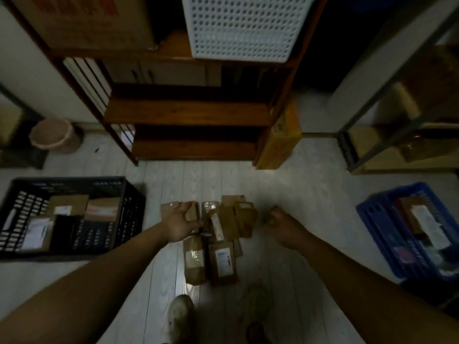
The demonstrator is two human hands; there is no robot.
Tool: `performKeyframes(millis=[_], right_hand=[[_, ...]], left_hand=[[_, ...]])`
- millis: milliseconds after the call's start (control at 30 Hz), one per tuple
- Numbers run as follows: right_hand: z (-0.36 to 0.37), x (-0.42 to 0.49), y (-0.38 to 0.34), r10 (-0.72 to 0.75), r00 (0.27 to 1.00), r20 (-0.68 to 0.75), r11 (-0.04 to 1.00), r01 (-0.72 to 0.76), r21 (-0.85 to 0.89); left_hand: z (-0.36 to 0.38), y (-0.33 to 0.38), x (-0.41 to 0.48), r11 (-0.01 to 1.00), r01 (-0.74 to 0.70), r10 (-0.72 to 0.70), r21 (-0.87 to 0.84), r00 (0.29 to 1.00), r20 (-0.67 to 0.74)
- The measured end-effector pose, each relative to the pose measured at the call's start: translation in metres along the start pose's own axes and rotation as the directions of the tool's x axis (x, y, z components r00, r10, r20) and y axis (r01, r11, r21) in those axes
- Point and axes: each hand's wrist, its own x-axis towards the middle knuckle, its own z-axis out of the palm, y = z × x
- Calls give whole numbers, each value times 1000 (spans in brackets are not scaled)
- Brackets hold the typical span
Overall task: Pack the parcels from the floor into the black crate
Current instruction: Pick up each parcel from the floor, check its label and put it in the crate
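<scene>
Several brown parcels (221, 234) with white labels lie in a heap on the pale floor at centre. My left hand (179, 223) reaches over the heap's left side, and its fingers and thumb curl round a small brown parcel (192, 213). My right hand (282, 223) hovers just right of the heap with its fingers curled. It is blurred, and I see nothing plainly held in it. The black crate (129, 207) stands on the floor to the left and holds several parcels.
A blue crate (372, 214) with packages stands at the right. A wooden shelf unit (186, 115) with a white perforated basket (243, 26) rises behind the heap. A yellow box (280, 140) leans beside it. A pink bin (53, 135) sits far left. My shoe (180, 316) is near the bottom.
</scene>
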Motion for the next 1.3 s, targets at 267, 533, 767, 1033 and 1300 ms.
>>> performKeyframes(millis=[267,533,767,1033,1300], right_hand=[[63,157,75,47,987,156,997,-57,59],[179,333,152,50,986,157,973,-84,214],[265,427,220,116,986,123,976,-136,171],[256,373,174,11,1000,28,952,-19,306],[184,245,78,-21,1000,3,911,18,412]], left_hand=[[97,-53,137,973,152,-153,-172,988,8],[182,-126,300,880,182,-167,-439,983,73],[250,-175,357,735,282,-272,-616,956,112],[251,-175,346,638,268,-260,-722,957,126],[155,-112,234,791,143,-159,-595,987,26]])
